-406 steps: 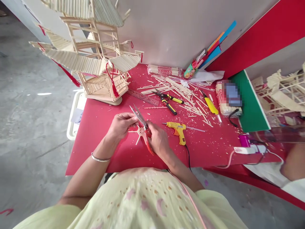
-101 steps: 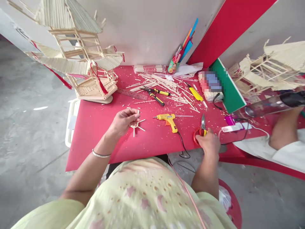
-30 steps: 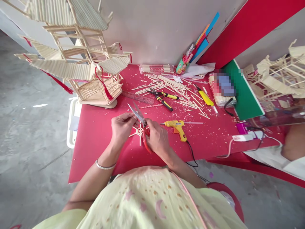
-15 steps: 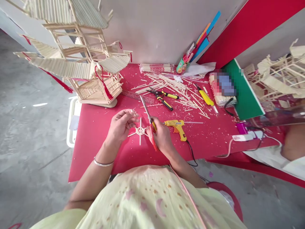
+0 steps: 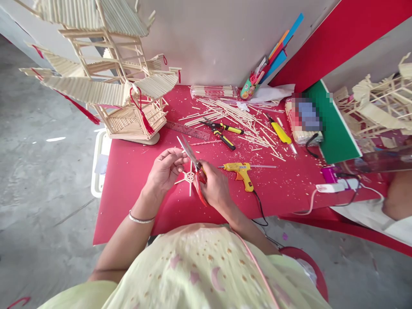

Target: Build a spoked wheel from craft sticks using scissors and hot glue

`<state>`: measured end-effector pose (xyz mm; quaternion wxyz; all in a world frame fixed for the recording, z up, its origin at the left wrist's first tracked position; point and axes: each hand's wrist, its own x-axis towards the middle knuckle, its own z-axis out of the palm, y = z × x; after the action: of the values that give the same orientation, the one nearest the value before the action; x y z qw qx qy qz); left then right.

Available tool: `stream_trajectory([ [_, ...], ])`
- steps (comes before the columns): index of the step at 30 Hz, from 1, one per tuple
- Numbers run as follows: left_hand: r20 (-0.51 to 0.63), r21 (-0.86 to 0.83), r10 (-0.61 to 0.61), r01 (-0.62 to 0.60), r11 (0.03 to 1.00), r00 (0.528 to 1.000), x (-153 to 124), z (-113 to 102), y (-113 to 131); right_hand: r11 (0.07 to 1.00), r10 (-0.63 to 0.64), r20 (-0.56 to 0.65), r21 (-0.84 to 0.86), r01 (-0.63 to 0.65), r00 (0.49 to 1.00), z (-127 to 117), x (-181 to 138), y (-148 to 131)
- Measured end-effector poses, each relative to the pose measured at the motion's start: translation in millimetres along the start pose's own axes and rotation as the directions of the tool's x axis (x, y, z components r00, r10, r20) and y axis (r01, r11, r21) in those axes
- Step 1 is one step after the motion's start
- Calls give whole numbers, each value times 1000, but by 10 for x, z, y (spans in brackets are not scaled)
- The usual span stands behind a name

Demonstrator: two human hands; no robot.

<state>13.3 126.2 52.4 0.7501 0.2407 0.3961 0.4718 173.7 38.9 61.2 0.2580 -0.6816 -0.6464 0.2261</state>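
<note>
My left hand (image 5: pixel 169 167) has its thumb and fingers pinched on a thin pale stick (image 5: pixel 179 140), whose upper end pokes out beside the scissor blades. Much of that stick is hidden by the fingers and blades. In my right hand (image 5: pixel 214 182) is a pair of scissors (image 5: pixel 190 151) with red handles, its blades angled up and left close to my left fingertips. Below the blades, a small spoked hexagon of sticks (image 5: pixel 189 177) lies flat on the red table (image 5: pixel 128 206), between both hands and partly covered by them.
At the left stands a stick-built pagoda (image 5: pixel 128 94) with red tassels. Loose sticks (image 5: pixel 225 113), pliers (image 5: pixel 222 131) and a yellow-handled cutter (image 5: pixel 280 131) lie behind my hands. A yellow glue gun (image 5: pixel 240 171) with its cord lies right. Another person's arm (image 5: pixel 399 193) is at far right.
My right hand has swung the scissors leftward, bringing the blades to my left fingertips. The pale stick's end now shows there. The view has shifted slightly.
</note>
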Motion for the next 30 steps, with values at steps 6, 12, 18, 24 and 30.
stream_trajectory([
  [6,64,149,104,-112,982,993,-16,-16,-95,980,-47,7,-195,48,999,-47,-7,-58],
  [12,18,302,241,-235,924,970,-39,-11,-137,956,-63,16,-286,65,998,-57,-1,-80],
  [18,-20,299,238,-221,928,971,-42,54,-129,963,-48,11,-266,49,999,-27,4,-83],
  [24,-6,297,269,-255,920,963,-25,48,-185,968,-32,19,-248,35,999,-6,35,-95],
  [30,-30,335,352,-322,886,936,-43,58,-215,965,-9,29,-261,16,1000,33,58,-128],
])
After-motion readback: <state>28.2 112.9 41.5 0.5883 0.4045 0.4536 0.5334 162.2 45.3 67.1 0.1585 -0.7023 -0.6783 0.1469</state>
